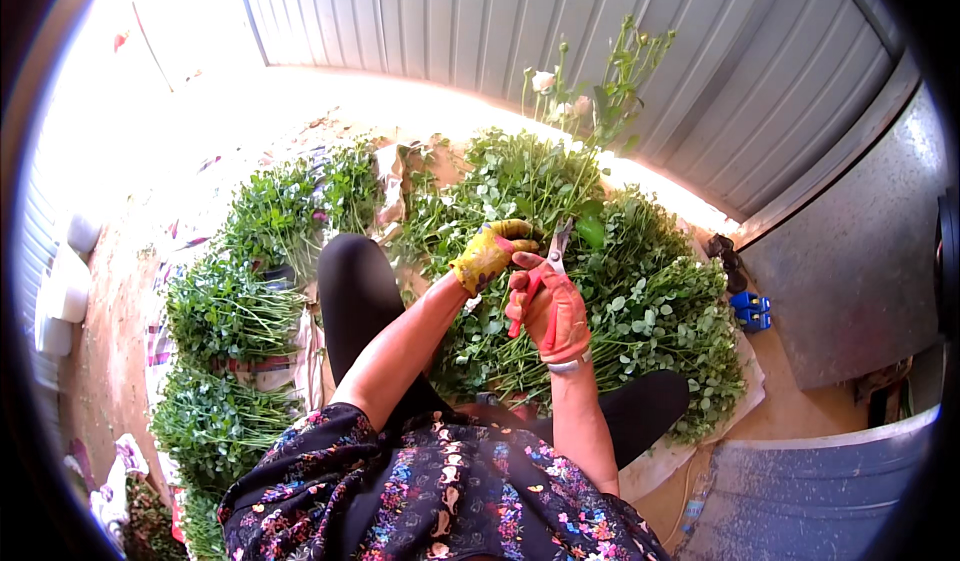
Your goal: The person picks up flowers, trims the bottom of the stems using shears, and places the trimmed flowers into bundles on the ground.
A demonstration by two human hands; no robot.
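Observation:
My left hand (pixel 491 255), in a yellow patterned glove, has its fingers curled around the lower part of some flower stems (pixel 581 171); the exact grip point is partly hidden. Those stems slant up and right to pale open blooms (pixel 544 82) and green buds (pixel 628 22). In an orange-stained glove, my right hand (pixel 553 310) grips red-handled pruning shears (pixel 557 250). Their metal blades point up beside the stems and a broad green leaf (pixel 591 229), just right of my left fingertips. Beneath both hands spreads a heap of leafy cut stems (pixel 637 321).
More leafy bundles (pixel 225 321) lie on cloth along the left. Corrugated metal panels (pixel 465 21) rise beyond the heap. At right are a blue object (pixel 750 311), a metal sheet (pixel 855 261) and a plastic bottle (pixel 694 501). White containers (pixel 69 287) stand far left. My bent knees flank the heap.

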